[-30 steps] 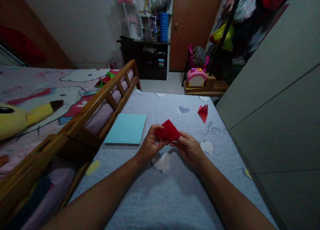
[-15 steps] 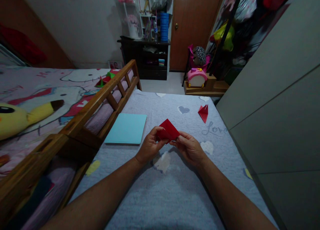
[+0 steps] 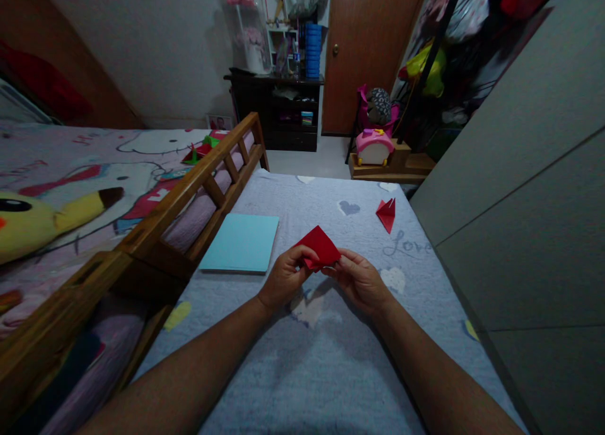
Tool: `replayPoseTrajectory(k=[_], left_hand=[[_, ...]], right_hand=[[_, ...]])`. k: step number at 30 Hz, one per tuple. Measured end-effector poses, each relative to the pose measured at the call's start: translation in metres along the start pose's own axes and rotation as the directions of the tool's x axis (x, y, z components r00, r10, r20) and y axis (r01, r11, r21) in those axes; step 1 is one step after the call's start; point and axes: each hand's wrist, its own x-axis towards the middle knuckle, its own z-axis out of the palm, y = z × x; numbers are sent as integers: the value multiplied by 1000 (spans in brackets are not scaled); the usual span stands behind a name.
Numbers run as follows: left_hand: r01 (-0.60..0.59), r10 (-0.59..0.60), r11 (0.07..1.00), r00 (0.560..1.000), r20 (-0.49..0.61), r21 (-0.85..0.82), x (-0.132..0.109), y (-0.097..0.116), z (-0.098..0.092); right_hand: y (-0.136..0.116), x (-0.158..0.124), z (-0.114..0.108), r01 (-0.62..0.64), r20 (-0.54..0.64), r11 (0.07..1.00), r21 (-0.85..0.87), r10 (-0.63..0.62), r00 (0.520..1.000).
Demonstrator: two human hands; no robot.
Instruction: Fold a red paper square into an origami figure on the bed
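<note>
The left hand [image 3: 282,277] has curled further over the folded red paper sheet [image 3: 322,244]; the right hand [image 3: 360,281] pinches its other corner, apparently mid-fold; creasing calls for aligned edges.

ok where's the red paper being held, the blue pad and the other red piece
red paper [image 3: 321,244], head view, middle of its upper flap
blue pad [image 3: 241,243], head view, centre of its top sheet
red piece [image 3: 386,213], head view, middle of its folded body
</note>
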Motion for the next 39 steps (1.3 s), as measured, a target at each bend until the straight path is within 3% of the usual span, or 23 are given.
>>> replayPoseTrajectory(k=[16,39], left_hand=[[-39,46,992,998,-53,117,-1,4,-1],[-150,133,961,987,88,233,-5,10,0]], right_hand=[[1,0,0,-13,20,1000,-14,13,1000],[0,-2,-4,-93,55,992,-79,98,994]])
